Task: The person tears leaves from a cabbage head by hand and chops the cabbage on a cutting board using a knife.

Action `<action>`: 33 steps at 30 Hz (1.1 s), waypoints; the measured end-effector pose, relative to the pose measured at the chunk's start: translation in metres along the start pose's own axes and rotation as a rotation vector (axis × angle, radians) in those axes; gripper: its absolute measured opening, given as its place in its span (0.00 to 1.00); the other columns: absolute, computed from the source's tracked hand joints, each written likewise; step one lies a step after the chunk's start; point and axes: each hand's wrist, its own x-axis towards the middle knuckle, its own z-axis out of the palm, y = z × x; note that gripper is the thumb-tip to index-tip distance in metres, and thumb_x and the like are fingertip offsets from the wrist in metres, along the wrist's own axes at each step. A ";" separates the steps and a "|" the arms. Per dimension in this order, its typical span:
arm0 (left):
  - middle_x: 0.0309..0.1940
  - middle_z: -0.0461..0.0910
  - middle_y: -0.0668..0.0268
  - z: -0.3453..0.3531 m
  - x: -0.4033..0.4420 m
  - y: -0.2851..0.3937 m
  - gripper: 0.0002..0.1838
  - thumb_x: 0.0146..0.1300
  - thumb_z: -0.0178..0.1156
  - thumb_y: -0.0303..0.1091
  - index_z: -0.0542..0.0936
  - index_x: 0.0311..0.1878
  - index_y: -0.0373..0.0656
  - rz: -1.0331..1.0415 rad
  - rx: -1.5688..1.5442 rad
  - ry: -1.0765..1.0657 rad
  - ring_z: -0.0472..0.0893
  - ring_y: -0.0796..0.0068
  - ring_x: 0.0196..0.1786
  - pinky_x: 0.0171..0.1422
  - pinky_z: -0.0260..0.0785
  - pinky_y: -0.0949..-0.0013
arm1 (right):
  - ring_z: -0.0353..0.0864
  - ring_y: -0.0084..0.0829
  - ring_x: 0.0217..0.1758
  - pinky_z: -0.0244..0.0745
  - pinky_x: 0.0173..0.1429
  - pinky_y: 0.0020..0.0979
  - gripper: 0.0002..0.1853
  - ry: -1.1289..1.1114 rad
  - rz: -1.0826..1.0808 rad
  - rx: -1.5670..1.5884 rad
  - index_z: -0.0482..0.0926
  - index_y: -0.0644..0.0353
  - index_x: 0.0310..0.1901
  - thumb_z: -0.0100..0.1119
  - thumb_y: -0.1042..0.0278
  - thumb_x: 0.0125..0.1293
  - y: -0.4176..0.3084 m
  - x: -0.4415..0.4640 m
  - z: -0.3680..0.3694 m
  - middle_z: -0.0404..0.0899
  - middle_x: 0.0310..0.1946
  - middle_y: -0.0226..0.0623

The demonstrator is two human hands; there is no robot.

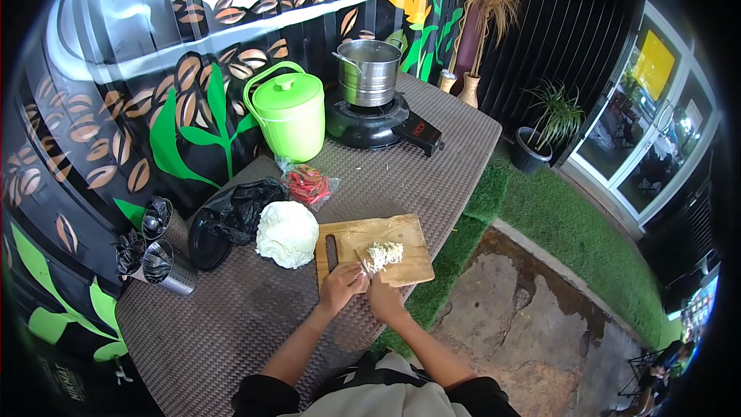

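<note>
On the woven table lies a wooden cutting board (413, 235) with a slot handle at its left end. A small heap of thin pale shreds, looking like cabbage (384, 255), rests on it. At the board's near edge my left hand (343, 287) is closed, fingertips pinched on something too small to make out. Close beside it, my right hand (384, 300) is also closed, the fingers mostly hidden; a thin dark line by the shreds may be a blade, but I cannot tell. A large pale cabbage head (287, 234) sits just left of the board.
Behind are a bag of red chillies (309, 185), a black plastic bag (245, 207), a lidded green bucket (292, 120) and a steel pot (369, 77) on a portable stove (367, 122). Metal cutlery holders (171, 269) stand left. The table edge (463, 208) runs along the right.
</note>
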 end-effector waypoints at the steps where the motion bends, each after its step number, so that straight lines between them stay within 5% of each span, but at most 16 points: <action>1: 0.43 0.82 0.60 -0.002 0.001 0.002 0.10 0.56 0.64 0.29 0.84 0.40 0.38 -0.008 0.018 -0.012 0.80 0.65 0.50 0.53 0.74 0.67 | 0.82 0.57 0.34 0.77 0.40 0.53 0.15 0.042 0.035 -0.017 0.65 0.65 0.46 0.46 0.61 0.67 -0.003 -0.006 0.003 0.79 0.29 0.58; 10: 0.45 0.81 0.59 -0.003 0.001 0.003 0.11 0.57 0.64 0.29 0.83 0.42 0.38 -0.010 0.035 -0.028 0.80 0.63 0.51 0.54 0.73 0.66 | 0.83 0.52 0.30 0.79 0.32 0.48 0.11 0.093 -0.079 -0.101 0.65 0.62 0.42 0.44 0.62 0.69 0.009 0.010 0.012 0.80 0.23 0.53; 20: 0.44 0.82 0.58 -0.004 0.003 0.005 0.10 0.56 0.64 0.29 0.83 0.42 0.38 0.049 0.070 0.006 0.79 0.62 0.51 0.54 0.73 0.66 | 0.82 0.57 0.34 0.77 0.39 0.52 0.15 0.018 -0.003 -0.029 0.65 0.65 0.46 0.44 0.60 0.69 0.007 -0.008 0.002 0.80 0.27 0.55; 23: 0.45 0.82 0.58 -0.004 0.001 0.005 0.11 0.56 0.64 0.29 0.83 0.42 0.37 0.032 0.087 -0.019 0.79 0.62 0.52 0.54 0.73 0.66 | 0.82 0.56 0.32 0.77 0.36 0.53 0.16 0.264 -0.113 -0.098 0.64 0.65 0.48 0.44 0.60 0.69 0.021 -0.007 0.030 0.80 0.26 0.55; 25: 0.45 0.82 0.58 -0.003 0.002 0.004 0.11 0.56 0.64 0.29 0.83 0.42 0.37 -0.001 0.083 -0.023 0.80 0.63 0.52 0.54 0.73 0.66 | 0.82 0.55 0.33 0.77 0.38 0.53 0.16 0.070 -0.012 -0.069 0.64 0.65 0.47 0.44 0.59 0.69 0.013 -0.002 0.020 0.79 0.27 0.58; 33: 0.44 0.82 0.59 -0.002 0.000 0.002 0.09 0.56 0.63 0.29 0.83 0.40 0.37 0.025 0.081 -0.020 0.80 0.65 0.50 0.54 0.74 0.67 | 0.80 0.59 0.35 0.76 0.38 0.53 0.16 -0.074 -0.111 0.035 0.64 0.66 0.46 0.43 0.59 0.69 0.025 0.021 -0.007 0.79 0.28 0.61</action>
